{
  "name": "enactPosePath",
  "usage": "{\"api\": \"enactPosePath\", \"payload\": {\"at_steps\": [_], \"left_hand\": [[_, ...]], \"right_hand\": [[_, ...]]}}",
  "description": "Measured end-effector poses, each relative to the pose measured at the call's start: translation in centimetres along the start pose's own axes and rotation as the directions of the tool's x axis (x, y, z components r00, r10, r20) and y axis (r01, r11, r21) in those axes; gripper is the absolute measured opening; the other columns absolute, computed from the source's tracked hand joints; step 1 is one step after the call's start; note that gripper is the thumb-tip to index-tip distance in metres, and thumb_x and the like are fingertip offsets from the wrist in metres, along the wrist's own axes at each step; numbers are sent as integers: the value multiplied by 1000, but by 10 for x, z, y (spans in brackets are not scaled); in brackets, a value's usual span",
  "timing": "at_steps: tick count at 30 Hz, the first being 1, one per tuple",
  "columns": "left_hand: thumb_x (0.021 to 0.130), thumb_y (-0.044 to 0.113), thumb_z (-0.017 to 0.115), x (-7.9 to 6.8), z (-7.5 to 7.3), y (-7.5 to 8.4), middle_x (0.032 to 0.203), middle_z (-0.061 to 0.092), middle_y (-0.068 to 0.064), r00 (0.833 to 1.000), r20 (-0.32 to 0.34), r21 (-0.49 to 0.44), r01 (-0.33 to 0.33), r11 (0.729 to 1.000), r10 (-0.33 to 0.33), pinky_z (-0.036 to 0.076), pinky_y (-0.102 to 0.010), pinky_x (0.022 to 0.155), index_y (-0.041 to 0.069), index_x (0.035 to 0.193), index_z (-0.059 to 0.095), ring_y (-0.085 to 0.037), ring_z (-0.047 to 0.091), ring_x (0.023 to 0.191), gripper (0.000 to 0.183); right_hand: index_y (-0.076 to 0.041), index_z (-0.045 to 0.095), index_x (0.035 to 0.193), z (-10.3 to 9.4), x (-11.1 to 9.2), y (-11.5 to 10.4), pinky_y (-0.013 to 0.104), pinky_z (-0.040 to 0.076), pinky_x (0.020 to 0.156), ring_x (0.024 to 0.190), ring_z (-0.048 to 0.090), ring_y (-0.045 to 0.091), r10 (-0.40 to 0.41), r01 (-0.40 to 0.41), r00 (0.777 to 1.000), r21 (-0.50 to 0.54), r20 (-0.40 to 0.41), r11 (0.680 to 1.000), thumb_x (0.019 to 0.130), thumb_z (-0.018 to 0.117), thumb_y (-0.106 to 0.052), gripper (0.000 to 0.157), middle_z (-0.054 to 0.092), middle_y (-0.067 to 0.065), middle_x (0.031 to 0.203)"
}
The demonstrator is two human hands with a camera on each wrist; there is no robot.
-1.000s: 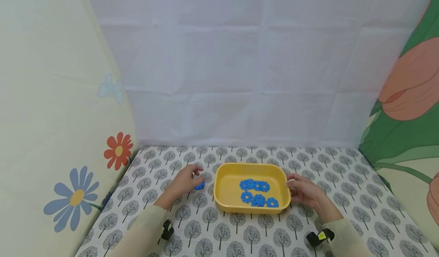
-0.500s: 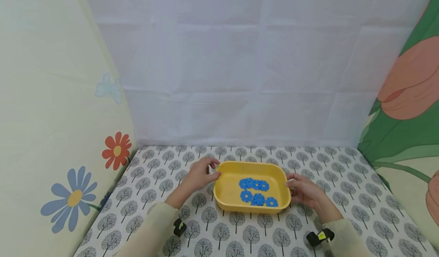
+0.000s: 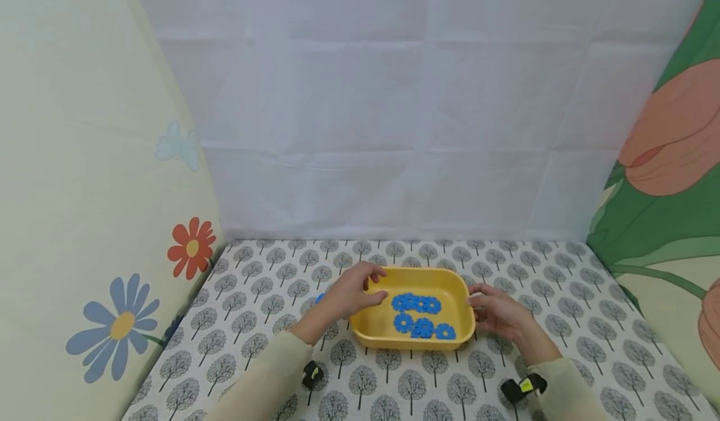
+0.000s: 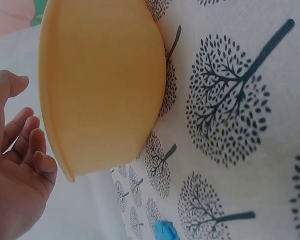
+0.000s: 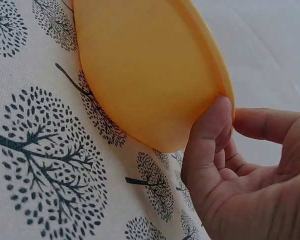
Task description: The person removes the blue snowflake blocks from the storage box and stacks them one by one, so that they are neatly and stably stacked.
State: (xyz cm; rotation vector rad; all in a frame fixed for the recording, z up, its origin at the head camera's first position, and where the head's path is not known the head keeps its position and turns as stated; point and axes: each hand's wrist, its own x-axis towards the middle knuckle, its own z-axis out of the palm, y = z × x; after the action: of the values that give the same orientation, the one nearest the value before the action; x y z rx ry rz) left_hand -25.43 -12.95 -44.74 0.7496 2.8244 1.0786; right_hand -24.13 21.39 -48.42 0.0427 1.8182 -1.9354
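A yellow tray (image 3: 371, 332) stands on the cloth in the head view, with several blue flower-shaped discs (image 3: 423, 328) lying in its middle and right part. My right hand (image 3: 500, 315) pinches the tray's right rim, thumb and fingers on either side of it in the right wrist view. Over the left end of the tray hangs my left hand (image 3: 351, 291), its fingers loosely bent and holding nothing. In the left wrist view its fingertips are just above the rim. A blue piece (image 4: 166, 230) lies on the cloth left of the tray, mostly hidden behind the left hand in the head view.
The table has a white cloth (image 3: 388, 383) printed with grey trees. Behind it hangs a white sheet (image 3: 360, 127). Panels with painted flowers (image 3: 124, 324) flank the table on both sides. Each wrist wears a small black camera (image 3: 312, 375).
My left hand has moved right, from beside the blue piece on the cloth, past the tray's left rim to over the tray. The right hand stays at the right rim.
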Motion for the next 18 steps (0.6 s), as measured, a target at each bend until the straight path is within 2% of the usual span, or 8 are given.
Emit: {"api": "enactPosePath", "payload": {"at_steps": [9, 13, 18], "left_hand": [[92, 20, 74, 5, 12, 7, 112, 61, -13, 996, 83, -14, 30, 999, -28, 44, -31, 69, 4, 128, 64, -17, 50, 83, 41], [93, 20, 74, 9, 17, 9, 116, 60, -14, 993, 113, -12, 42, 999, -40, 47, -35, 76, 3, 131, 62, -24, 56, 93, 43], [91, 23, 77, 18, 26, 10, 116, 62, -10, 990, 136, 55, 32, 998, -40, 50, -36, 83, 5, 131, 63, -25, 59, 102, 46]], "right_hand": [[-5, 49, 117, -1, -1, 0, 31, 59, 66, 73, 66, 15, -11, 10, 999, 23, 32, 1000, 100, 56, -8, 19, 65, 7, 89], [-4, 49, 118, 0, -1, 0, 31, 59, 66, 72, 65, 15, -11, 10, 1000, 18, 21, 1000, 100, 57, -8, 20, 65, 7, 88], [-4, 49, 117, 2, 0, 0, 32, 58, 66, 71, 64, 16, -8, 8, 1000, 1, -1, 1000, 100, 57, -9, 20, 65, 8, 88]]}}
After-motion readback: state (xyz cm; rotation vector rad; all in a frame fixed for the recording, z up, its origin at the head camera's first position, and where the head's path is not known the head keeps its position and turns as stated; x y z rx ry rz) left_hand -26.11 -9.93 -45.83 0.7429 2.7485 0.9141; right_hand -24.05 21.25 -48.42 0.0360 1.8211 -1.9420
